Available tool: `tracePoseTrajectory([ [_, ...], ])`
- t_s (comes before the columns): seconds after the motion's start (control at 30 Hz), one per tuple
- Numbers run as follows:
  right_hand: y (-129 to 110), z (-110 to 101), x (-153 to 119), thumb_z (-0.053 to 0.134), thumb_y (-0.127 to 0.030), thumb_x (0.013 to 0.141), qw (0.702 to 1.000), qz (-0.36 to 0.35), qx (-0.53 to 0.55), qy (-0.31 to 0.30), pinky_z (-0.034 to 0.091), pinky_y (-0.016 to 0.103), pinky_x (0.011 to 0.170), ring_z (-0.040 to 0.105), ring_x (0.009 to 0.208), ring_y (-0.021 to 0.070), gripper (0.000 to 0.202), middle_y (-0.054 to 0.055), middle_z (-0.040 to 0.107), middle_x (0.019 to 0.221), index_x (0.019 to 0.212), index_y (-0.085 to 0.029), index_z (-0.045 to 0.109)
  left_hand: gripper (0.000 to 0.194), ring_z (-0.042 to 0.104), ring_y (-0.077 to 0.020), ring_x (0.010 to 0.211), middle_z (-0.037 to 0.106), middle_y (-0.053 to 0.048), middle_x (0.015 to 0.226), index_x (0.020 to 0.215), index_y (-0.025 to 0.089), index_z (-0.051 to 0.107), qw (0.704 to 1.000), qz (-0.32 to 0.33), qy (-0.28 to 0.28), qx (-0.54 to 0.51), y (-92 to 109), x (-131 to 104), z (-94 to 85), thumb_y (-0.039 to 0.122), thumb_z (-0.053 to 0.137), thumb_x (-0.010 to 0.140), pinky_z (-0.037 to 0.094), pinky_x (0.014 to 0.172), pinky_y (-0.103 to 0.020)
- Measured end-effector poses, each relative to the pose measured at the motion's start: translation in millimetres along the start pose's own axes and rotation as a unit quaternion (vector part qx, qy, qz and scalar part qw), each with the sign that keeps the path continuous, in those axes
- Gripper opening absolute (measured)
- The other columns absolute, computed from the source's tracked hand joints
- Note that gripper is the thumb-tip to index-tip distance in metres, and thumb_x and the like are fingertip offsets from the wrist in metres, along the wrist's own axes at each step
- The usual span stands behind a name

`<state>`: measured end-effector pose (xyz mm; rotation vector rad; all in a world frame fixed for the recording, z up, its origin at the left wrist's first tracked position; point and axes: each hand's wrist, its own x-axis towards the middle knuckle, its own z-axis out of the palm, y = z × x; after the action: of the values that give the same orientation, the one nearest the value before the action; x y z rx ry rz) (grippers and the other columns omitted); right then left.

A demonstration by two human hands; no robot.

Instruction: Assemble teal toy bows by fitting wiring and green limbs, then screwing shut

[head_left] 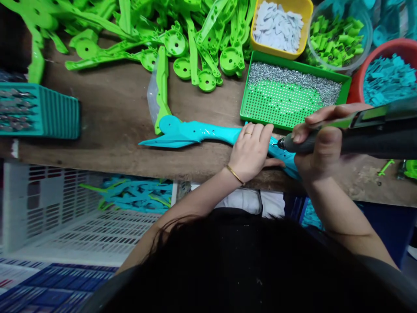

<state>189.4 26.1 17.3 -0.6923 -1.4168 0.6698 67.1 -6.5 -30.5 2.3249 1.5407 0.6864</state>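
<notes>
A long cyan plastic part (195, 132) lies across the wooden workbench (107, 130) near its front edge. My left hand (252, 150) presses down on it, a ring on one finger and a bracelet at the wrist. My right hand (321, 143) grips a dark electric screwdriver (358, 134) with a green stripe; its tip touches the cyan part just right of my left fingers. Part of the cyan piece is hidden under both hands.
A green perforated tray of small screws (293, 93) sits right behind my hands. Behind it are a yellow tub of grey pieces (278, 26), a clear bowl of green bits (339, 39) and a red bowl of cyan bits (387, 74). Green plastic parts (182, 48) pile at the back; a white crate (84, 208) stands below left.
</notes>
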Motion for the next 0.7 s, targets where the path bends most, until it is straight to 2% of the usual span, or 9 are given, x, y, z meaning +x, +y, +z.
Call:
tracePoseTrajectory([
  [0.13,4.7,-3.3,-3.0,0.066,-0.037,0.087,1.0,-0.013,-0.004,-0.015,0.051,0.014,0.046,0.055,0.051,0.002,0.021,-0.009,0.063,0.083,0.107,-0.034,0.062,0.096,0.058,-0.0293,0.109,0.063,-0.015,0.11,0.13,0.005,0.053,1.0,-0.001,0.002,0.002,0.1,-0.1,0.9,0.074,0.07,0.065,0.041,0.108,-0.041],
  [0.3,2.0,-5.8,-1.2,0.067,-0.037,0.086,1.0,-0.013,-0.017,-0.023,0.052,0.016,0.044,0.056,0.051,0.0029,0.024,-0.009,0.068,0.089,0.11,-0.036,0.064,0.09,0.059,-0.0283,0.108,0.064,-0.016,0.11,0.131,0.005,0.053,0.999,0.01,0.032,0.009,-2.3,-2.2,5.1,0.076,0.06,0.076,0.04,0.109,-0.04],
  [0.47,-13.0,-1.5,3.5,0.066,-0.044,0.088,0.999,0.03,-0.021,0.023,0.051,0.019,0.045,0.06,0.057,0.0056,0.023,-0.006,0.067,0.091,0.107,-0.032,0.065,0.09,0.058,-0.0304,0.111,0.063,-0.018,0.114,0.132,0.006,0.052,0.999,0.025,0.042,0.0,-4.8,-4.6,9.0,0.078,0.051,0.08,0.039,0.11,-0.044],
  [0.53,-12.5,-0.4,3.6,0.066,-0.044,0.088,0.999,0.03,-0.025,0.022,0.049,0.019,0.044,0.059,0.056,0.0056,0.022,-0.006,0.066,0.09,0.106,-0.033,0.065,0.09,0.058,-0.0304,0.11,0.063,-0.018,0.113,0.13,0.005,0.053,0.998,0.027,0.048,-0.006,-4.7,-4.7,8.9,0.079,0.052,0.079,0.039,0.109,-0.043],
  [0.7,3.2,-2.2,0.4,0.063,-0.032,0.089,1.0,-0.008,0.002,-0.017,0.05,0.019,0.044,0.055,0.051,0.0038,0.021,-0.008,0.068,0.091,0.11,-0.034,0.065,0.079,0.057,-0.0296,0.109,0.063,-0.015,0.108,0.126,0.007,0.056,0.999,0.014,0.022,-0.034,-3.4,-2.1,3.1,0.072,0.057,0.082,0.04,0.106,-0.043],
])
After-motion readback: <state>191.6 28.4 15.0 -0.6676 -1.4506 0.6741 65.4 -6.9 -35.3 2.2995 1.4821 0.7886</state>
